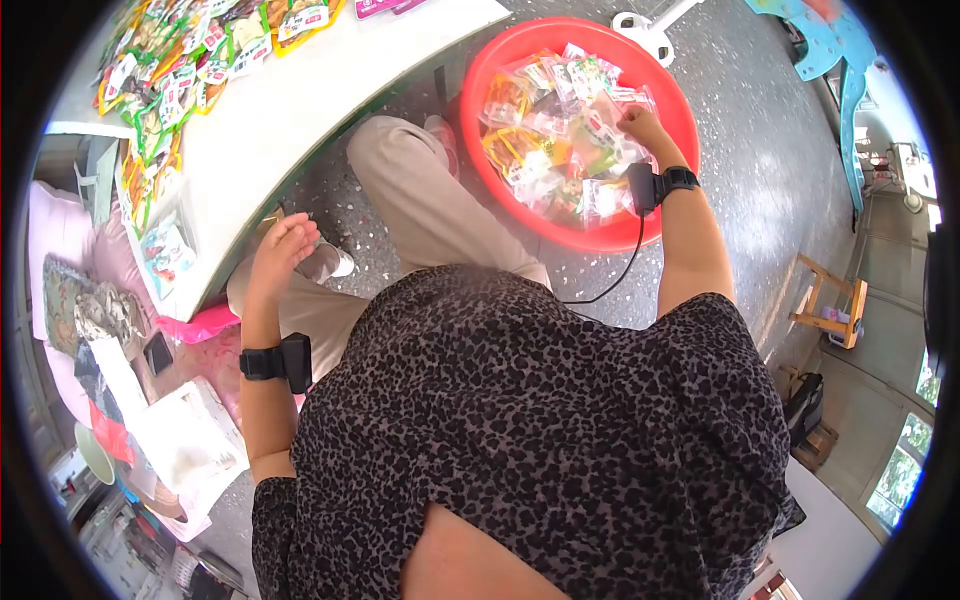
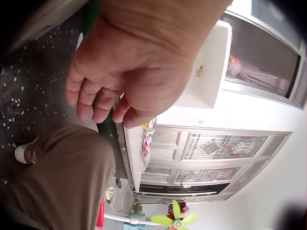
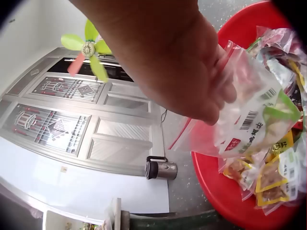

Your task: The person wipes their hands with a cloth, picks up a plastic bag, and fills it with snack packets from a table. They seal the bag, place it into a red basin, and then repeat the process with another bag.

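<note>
Two hands, and they're in very different spots. Over on the far left, the white table [image 1: 320,90] has a heap of bright snack packs [image 1: 165,80] piled along its far side, with a bare strip along the curved near edge. Just off that edge hangs the left hand [image 1: 285,245] — fingers loosely curled, nothing in them. From the wrist view it sits above a bent knee [image 2: 62,177], close to the tabletop's rim, though I can't tell if it touches. Between the table edge and the knee there's only a narrow slot of speckled floor [image 1: 760,160], so not much room on that side. Moving right, the red basin [image 1: 600,238] stands on the floor just past the knee, loaded with small sealed packets [image 1: 545,130] in clear, yellow and orange wrappers. The right hand [image 1: 640,125] is down inside it near the right wall, fingers pinched on a clear packet [image 3: 254,110] with a barcode, lifted a bit above the pile. Further right the floor runs wide and bare — a wooden stool [image 1: 828,300] stands well apart from the basin.
</note>
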`<state>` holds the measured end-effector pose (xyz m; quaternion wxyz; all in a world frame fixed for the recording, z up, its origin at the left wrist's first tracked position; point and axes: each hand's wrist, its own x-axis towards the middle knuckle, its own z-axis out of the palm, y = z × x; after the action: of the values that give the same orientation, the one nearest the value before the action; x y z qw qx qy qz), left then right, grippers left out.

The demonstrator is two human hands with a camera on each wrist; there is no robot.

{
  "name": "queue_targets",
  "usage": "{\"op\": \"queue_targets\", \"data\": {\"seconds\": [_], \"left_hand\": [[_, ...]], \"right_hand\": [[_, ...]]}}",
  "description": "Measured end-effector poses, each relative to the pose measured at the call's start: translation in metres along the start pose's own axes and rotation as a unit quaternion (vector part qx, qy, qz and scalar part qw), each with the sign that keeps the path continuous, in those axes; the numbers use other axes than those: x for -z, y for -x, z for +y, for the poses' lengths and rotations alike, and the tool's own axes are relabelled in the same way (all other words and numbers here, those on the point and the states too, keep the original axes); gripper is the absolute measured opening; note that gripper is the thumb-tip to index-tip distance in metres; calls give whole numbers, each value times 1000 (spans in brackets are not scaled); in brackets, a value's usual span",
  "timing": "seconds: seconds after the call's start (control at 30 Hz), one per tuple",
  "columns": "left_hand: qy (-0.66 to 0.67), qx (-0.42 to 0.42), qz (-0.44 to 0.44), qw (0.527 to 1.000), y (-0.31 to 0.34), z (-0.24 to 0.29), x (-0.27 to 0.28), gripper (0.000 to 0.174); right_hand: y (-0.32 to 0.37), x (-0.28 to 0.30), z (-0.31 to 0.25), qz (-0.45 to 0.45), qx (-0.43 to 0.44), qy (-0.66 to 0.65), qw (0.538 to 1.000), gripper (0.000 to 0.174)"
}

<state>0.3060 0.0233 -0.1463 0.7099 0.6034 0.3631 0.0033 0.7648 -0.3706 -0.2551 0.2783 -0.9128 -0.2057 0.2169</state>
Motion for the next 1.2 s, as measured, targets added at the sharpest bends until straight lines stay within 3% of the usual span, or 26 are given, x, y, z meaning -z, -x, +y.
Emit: {"op": "queue_targets", "data": {"seconds": [0.1,0.17,0.23,0.3,0.37,0.43,0.53,0.57,0.6,0.63,0.67,0.7,0.73,0.77,0.8,0.83,0.87,0.9,0.93,1.07,1.1,1.17,1.2], "left_hand": [[9,17,34,999,5,-8,10,32],[22,26,51,998,8,-14,16,32],[30,30,64,997,9,-19,17,31],[29,34,74,996,14,-25,19,31],[46,34,73,996,18,-30,22,31],[56,32,84,994,23,-31,26,30],[61,28,102,992,33,-33,28,30],[65,25,106,992,34,-35,32,30],[72,18,119,990,39,-36,37,31],[73,9,124,990,44,-37,40,31],[75,-1,137,988,49,-36,41,32],[80,-17,142,986,52,-36,46,32],[65,-26,150,986,54,-40,53,32],[53,-50,150,986,60,-38,57,31],[35,-80,170,982,64,-41,63,29],[-6,-124,201,972,68,-43,71,28],[-51,-160,227,959,76,-46,78,26],[-46,-171,263,948,86,-44,83,26],[-43,-181,294,937,95,-37,85,25],[62,-179,407,894,156,-14,106,23],[48,-211,436,873,159,-32,129,22],[-34,-234,558,795,173,-63,176,20],[-106,-245,626,733,187,-73,194,20]], "right_hand": [[5,-9,14,60,-21,53,997,17],[29,-19,-20,73,-36,105,991,18],[-17,-88,56,90,50,271,957,18],[3,-134,36,32,64,166,984,19],[4,-188,27,-63,127,208,968,19],[45,-172,-67,-91,135,179,970,19],[10,-196,-92,-122,288,267,912,19],[2,-197,-99,-59,241,145,958,20],[-15,-202,-102,-20,285,102,953,21],[13,-161,-162,-39,210,0,977,21],[-3,-163,-166,-48,253,-67,964,20],[20,-139,-215,-60,214,-100,970,18],[32,-125,-246,-29,251,-82,964,14],[7,-136,-240,-54,323,-102,939,12],[20,-133,-263,-63,325,-150,932,12],[39,-130,-290,-22,344,-133,929,14],[26,-139,-291,-61,366,-130,920,15],[46,-140,-311,-88,349,-186,914,17],[43,-146,-315,-47,402,-121,907,16],[48,-178,-327,-50,419,-144,895,14],[51,-183,-329,-36,430,-143,890,13],[55,-188,-335,-23,446,-148,882,12],[57,-187,-337,-24,452,-153,879,12]]}}
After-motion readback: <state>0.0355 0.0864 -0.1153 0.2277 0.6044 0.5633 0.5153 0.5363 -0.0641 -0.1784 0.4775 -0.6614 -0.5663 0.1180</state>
